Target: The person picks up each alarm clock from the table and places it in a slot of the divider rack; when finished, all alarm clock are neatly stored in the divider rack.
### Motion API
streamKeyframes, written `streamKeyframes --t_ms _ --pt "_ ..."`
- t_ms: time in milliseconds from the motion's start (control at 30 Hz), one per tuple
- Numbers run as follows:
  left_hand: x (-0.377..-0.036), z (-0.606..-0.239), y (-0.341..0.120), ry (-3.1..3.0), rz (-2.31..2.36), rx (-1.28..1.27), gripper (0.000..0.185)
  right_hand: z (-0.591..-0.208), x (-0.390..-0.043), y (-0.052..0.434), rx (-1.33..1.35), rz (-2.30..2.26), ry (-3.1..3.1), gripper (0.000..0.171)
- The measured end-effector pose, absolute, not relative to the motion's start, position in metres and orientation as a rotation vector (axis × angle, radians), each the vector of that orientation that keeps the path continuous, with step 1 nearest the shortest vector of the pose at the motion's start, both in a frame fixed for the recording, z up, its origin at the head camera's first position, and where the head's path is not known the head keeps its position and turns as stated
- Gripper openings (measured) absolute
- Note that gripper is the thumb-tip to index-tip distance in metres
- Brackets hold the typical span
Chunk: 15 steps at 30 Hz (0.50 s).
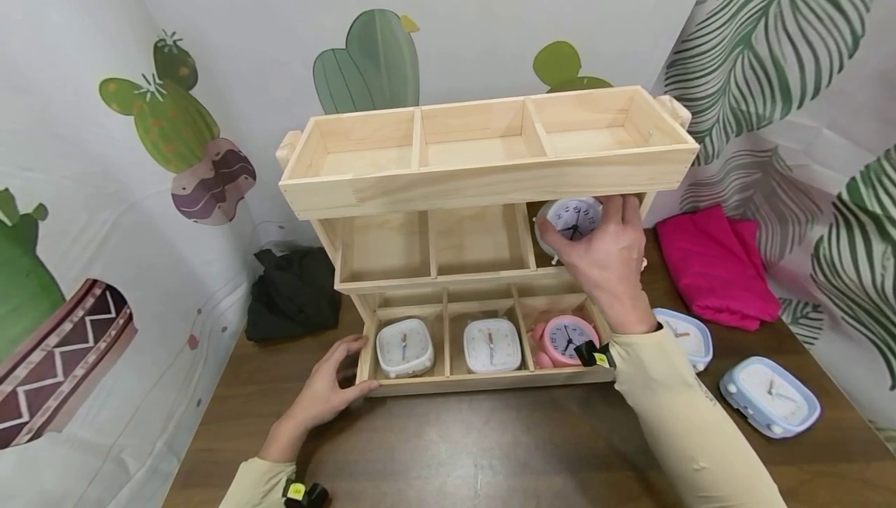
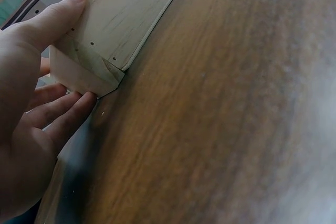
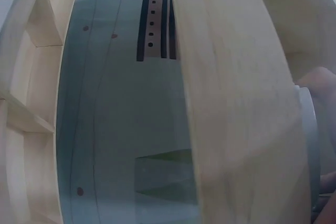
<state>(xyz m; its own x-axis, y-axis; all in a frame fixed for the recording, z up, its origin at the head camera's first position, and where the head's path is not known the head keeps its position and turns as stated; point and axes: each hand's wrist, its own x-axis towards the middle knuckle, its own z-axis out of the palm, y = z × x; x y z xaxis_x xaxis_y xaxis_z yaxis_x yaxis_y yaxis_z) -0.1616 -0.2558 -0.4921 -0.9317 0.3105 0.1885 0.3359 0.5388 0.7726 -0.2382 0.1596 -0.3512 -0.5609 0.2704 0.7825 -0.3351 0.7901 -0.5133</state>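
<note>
A three-tier wooden organizer [image 1: 490, 180] stands on the table, each tier split into three compartments. My right hand [image 1: 610, 263] grips a round white alarm clock [image 1: 574, 216] at the right compartment of the middle tier, thumb on its left side. In the right wrist view only a sliver of the clock [image 3: 310, 140] shows beside a wooden board. At the bottom tier's front left corner, my left hand [image 1: 327, 383] holds the wood between thumb and fingers. That tier contains two white square clocks, one on the left [image 1: 404, 347] and one in the middle [image 1: 492, 345], plus a pink clock [image 1: 568, 339] on the right.
Two blue-framed clocks lie right of the organizer, one [image 1: 770, 397] nearer the front and another [image 1: 689, 339] partly behind my right sleeve. A folded pink cloth [image 1: 717, 267] is at the back right, a black cloth [image 1: 294, 290] at the left. A patterned curtain [image 1: 483, 18] hangs behind.
</note>
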Motion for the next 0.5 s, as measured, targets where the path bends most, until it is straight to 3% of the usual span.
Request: streamKeyframes --t_ms 500 --pt "-0.1621 -0.4925 -0.2552 -2.720 -1.383 -0.589 0.069 -0.3530 -0.2414 0.1539 0.054 0.740 -2.091 0.083"
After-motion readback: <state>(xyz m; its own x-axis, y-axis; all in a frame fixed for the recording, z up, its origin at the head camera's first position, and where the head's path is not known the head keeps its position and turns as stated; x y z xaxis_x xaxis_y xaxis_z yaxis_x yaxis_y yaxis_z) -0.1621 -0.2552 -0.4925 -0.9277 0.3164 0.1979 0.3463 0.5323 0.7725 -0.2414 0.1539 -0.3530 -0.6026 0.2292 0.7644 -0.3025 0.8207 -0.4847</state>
